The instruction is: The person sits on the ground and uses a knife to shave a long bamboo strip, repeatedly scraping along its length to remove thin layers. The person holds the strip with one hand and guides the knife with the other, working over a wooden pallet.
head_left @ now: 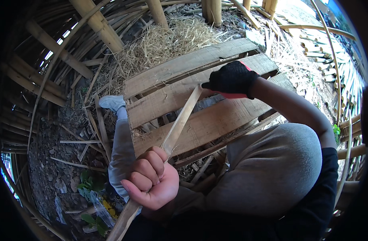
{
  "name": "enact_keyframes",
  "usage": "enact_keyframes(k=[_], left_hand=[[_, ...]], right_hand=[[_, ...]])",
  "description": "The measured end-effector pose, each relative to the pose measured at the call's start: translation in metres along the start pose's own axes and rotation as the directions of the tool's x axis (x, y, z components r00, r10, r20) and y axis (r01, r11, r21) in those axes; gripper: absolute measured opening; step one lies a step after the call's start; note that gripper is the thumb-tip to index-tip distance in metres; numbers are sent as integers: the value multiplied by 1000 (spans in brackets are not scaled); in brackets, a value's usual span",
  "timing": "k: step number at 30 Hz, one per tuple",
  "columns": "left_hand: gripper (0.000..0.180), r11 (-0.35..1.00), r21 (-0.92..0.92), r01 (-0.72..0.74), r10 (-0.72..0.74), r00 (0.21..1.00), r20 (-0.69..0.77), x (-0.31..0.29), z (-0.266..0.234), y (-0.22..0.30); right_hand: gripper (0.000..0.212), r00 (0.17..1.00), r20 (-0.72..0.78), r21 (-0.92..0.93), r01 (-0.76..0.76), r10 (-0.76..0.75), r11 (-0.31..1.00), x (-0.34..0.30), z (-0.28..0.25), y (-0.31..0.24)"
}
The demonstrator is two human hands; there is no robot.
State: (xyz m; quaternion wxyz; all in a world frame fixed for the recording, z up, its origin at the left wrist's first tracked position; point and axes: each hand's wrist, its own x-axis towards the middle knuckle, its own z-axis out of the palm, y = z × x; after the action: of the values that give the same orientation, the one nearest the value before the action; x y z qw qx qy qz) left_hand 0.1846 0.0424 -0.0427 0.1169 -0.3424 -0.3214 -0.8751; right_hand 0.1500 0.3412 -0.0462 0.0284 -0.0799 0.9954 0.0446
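My bare left hand (pixel 154 178) is closed in a fist around a long, flat bamboo strip (pixel 179 126). The strip slants away over a slatted wooden bench top (pixel 216 120), while its near end runs past my fist toward the lower edge. At its far end is my right hand (pixel 232 79), in a black glove with red on the palm side. Those gloved fingers are wrapped round a knife, whose thin, pale, blurred blade (pixel 191 83) shows just left of them, against the strip. The knife's handle is hidden in the glove.
A heap of pale shavings (pixel 168 44) lies beyond the bench. Bamboo posts (pixel 97 24) stand behind it, and cut bamboo poles (pixel 348 88) are stacked at the right. My bent knee (pixel 284 156) is close beside the bench. Loose strips (pixel 77 164) and leaves litter the ground at left.
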Motion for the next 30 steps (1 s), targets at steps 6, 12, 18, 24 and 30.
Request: enact_keyframes(k=[6,12,18,24,30], left_hand=[[52,998,-27,54,-55,998,-29,9,-7,4],[52,999,-5,35,-35,999,-41,1,-4,6],[51,999,-4,39,-39,999,-3,1,-8,4],[52,1000,-7,-21,21,1000,10,6,-10,19],[48,972,-7,-237,237,971,45,41,-13,32]], right_hand=[[48,999,-31,47,43,-42,998,-14,-2,-10],[38,995,74,-4,-65,65,998,-6,-7,-7],[35,993,59,6,-104,103,995,-22,-24,-11],[42,941,-125,211,-285,315,935,-29,-37,1],[52,919,-229,271,-255,319,928,-28,-11,12]])
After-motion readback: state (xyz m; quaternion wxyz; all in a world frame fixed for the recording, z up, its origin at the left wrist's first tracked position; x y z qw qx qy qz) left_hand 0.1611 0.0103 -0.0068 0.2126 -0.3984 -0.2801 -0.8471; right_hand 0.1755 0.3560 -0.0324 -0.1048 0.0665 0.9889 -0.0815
